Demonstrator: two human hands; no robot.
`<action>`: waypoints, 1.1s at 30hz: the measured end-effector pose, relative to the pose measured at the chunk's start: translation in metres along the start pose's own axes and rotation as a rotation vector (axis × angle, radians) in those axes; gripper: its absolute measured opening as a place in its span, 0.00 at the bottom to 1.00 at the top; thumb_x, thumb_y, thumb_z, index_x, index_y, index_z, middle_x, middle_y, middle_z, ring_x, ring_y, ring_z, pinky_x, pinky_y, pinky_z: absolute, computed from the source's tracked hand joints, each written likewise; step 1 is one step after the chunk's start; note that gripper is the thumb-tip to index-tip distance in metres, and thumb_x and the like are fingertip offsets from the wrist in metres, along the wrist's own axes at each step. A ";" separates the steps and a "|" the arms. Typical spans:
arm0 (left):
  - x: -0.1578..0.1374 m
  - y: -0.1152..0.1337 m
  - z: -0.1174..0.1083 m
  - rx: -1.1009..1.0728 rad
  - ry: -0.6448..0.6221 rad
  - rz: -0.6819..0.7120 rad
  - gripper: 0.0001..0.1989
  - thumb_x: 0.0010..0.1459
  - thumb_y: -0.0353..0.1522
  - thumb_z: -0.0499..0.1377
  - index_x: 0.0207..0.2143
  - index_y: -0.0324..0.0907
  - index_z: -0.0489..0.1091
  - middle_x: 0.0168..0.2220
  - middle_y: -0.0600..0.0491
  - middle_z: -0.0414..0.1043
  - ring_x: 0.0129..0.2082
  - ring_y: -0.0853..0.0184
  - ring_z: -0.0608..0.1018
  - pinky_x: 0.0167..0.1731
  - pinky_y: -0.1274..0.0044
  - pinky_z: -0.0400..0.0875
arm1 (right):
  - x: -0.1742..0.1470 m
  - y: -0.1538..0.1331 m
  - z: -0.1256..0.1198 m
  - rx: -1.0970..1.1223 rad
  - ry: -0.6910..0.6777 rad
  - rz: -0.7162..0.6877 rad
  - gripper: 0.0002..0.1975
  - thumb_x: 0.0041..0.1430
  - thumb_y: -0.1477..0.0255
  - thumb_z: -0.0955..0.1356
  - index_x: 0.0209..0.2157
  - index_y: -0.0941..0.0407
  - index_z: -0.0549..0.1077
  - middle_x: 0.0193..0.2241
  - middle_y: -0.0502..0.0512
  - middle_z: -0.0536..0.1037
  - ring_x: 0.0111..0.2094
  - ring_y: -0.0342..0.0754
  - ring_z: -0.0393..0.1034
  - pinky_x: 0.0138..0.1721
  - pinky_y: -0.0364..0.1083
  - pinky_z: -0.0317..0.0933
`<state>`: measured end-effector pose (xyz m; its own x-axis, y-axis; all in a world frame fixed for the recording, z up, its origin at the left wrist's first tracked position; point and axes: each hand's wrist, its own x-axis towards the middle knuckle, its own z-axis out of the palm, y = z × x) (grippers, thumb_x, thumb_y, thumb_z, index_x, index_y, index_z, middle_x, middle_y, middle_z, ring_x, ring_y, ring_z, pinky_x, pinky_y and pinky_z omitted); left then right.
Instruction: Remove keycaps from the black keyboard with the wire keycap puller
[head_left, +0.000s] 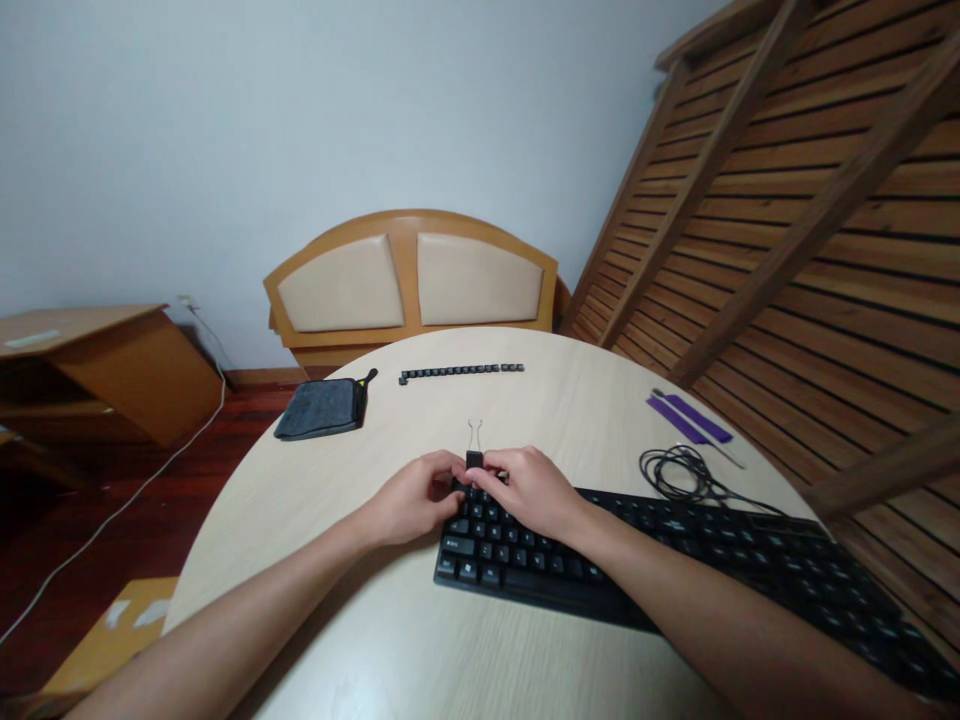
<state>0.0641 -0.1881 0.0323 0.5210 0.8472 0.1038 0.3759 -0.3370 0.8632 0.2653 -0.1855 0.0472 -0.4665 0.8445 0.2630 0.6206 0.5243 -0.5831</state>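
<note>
Nearest, a black keyboard (pixel 541 578) lies on the pale table (pixel 375 625), running under the right forearm. At its upper-left corner, the right hand (pixel 529 487) pinches a small black tool (pixel 475 460) between thumb and forefinger; two wire prongs project from the tool, away from the body. The left hand (pixel 416 498) sits at the tool's left side, fingers curled, with a gap behind the thumb; whether it grips anything cannot be determined. Beyond, a coiled cable (pixel 675 475) lies right, a dark pouch (pixel 319 408) left, and purple strips (pixel 679 415) near the right edge. Farther out, black keycaps (pixel 457 371) form a line before the headboard (pixel 409 270).
</note>
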 end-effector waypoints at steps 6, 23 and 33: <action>0.001 0.007 -0.001 0.135 0.014 0.048 0.04 0.55 0.29 0.58 0.34 0.41 0.71 0.39 0.48 0.73 0.39 0.63 0.74 0.41 0.72 0.68 | 0.000 0.000 0.002 0.062 0.005 0.018 0.18 0.63 0.61 0.63 0.25 0.56 0.75 0.19 0.50 0.73 0.22 0.43 0.63 0.24 0.42 0.48; 0.003 0.001 -0.001 0.148 0.008 0.096 0.05 0.57 0.30 0.59 0.34 0.42 0.74 0.43 0.48 0.73 0.44 0.62 0.74 0.48 0.71 0.66 | 0.000 -0.001 0.002 0.086 0.012 0.047 0.17 0.64 0.62 0.63 0.27 0.56 0.76 0.26 0.53 0.79 0.26 0.45 0.69 0.27 0.42 0.54; 0.004 0.001 0.000 0.158 0.039 0.118 0.03 0.59 0.32 0.59 0.34 0.41 0.72 0.42 0.49 0.74 0.44 0.62 0.74 0.49 0.68 0.66 | 0.004 0.006 0.006 0.285 0.027 0.109 0.16 0.63 0.61 0.64 0.29 0.56 0.75 0.29 0.53 0.81 0.31 0.46 0.74 0.32 0.42 0.61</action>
<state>0.0662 -0.1851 0.0337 0.5395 0.8122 0.2218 0.4311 -0.4928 0.7558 0.2639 -0.1799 0.0403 -0.3880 0.8986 0.2049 0.4621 0.3820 -0.8004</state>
